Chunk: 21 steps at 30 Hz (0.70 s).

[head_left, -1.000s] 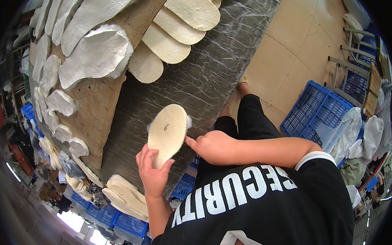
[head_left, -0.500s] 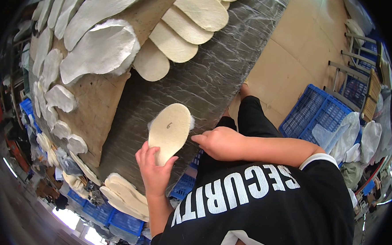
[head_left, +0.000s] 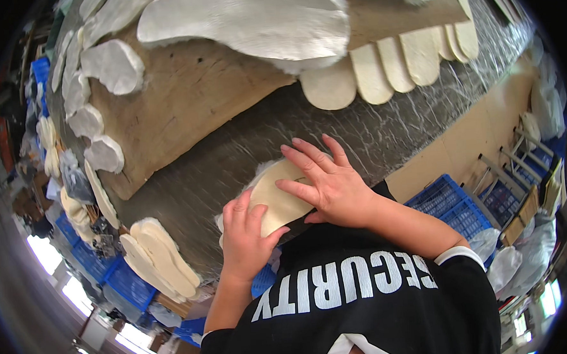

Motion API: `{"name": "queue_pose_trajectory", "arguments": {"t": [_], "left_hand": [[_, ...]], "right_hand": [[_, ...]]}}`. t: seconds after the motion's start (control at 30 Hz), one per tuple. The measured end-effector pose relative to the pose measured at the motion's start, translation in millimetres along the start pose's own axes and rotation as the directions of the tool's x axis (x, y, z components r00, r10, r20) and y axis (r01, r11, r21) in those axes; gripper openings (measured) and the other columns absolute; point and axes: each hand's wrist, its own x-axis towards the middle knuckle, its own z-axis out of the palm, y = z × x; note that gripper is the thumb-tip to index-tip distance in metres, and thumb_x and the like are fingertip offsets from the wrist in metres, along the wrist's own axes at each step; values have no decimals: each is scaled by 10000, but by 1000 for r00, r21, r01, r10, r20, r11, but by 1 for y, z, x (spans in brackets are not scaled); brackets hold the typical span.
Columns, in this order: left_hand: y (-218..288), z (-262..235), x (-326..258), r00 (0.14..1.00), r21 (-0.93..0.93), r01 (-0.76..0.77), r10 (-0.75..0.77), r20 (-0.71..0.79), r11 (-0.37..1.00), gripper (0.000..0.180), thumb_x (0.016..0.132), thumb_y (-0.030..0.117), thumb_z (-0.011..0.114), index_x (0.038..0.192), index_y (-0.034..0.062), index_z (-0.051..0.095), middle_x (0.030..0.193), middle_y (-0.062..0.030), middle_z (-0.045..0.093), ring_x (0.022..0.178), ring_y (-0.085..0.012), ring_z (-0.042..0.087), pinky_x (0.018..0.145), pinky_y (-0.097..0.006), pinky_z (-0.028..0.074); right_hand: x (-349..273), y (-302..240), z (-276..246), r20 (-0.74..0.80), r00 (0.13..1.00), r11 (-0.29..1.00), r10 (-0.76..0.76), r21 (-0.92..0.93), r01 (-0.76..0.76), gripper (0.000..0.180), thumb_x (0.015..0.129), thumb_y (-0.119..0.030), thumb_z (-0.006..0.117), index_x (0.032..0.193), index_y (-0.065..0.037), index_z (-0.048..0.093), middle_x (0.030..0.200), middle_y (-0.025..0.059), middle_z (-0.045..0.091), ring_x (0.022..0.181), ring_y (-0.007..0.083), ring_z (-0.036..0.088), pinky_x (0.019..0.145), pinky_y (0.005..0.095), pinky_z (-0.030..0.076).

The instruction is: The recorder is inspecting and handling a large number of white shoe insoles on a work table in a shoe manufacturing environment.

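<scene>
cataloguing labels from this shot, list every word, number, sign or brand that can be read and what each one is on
Black shirt: one row of large white capitals, upside down in this view; clear enough to read, but wording not copied here.
Pale insole: a small dark mark, partly covered by the right hand, unreadable.
Elsewhere: no other lettering can be made out.

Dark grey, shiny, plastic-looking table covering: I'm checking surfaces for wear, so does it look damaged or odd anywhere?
Somewhat: pale, branching creases run across the dark grey covering, so it looks wrinkled rather than smooth. No tear can be made out.
</scene>
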Motion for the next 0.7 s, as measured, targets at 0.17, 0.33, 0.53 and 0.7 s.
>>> {"name": "queue_pose_trajectory", "arguments": {"t": [0.17, 0.33, 0.53, 0.7], "left_hand": [[-17, -7, -9, 998, -13, -59, 59, 13, 998, 614, 597, 224, 875, 1093, 38, 566, 1296, -207, 489, 1115, -396, 501, 923, -475, 459], [-25, -13, -4, 1000, -148, 23, -20, 21, 989, 634, 588, 201, 883, 1104, 45, 551, 1254, -201, 496, 1087, -406, 510, 904, -477, 465], [-12, -24, 6, 988, -125, 78, -60, 141, 989, 599, 640, 211, 862, 1121, 35, 552, 1242, -213, 491, 1101, -395, 516, 914, -469, 475], [2, -33, 9, 984, -101, 62, -44, 173, 993, 593, 651, 205, 852, 1129, 35, 545, 1228, -212, 495, 1074, -391, 521, 907, -468, 474]], "right_hand": [[17, -5, -1, 66, 998, 1000, -12, -14, 13, 844, 509, -425, 880, 1251, -190, 553, 1397, 147, 469, 1264, 343, 454, 1036, 582, 305], [-8, -15, 30, -248, 896, 912, -368, 94, 400, 371, 711, -352, 775, 959, -92, 682, 1028, 47, 669, 802, 220, 617, 692, 397, 480], [-17, -34, 62, 36, 944, 940, -328, 115, 322, 253, 798, -208, 687, 981, -34, 678, 952, 96, 684, 768, 221, 663, 664, 374, 559], [-16, -48, 72, 26, 1000, 977, 6, 215, -11, 255, 892, -201, 602, 1003, 27, 633, 910, 183, 667, 786, 327, 671, 661, 452, 558]]}}
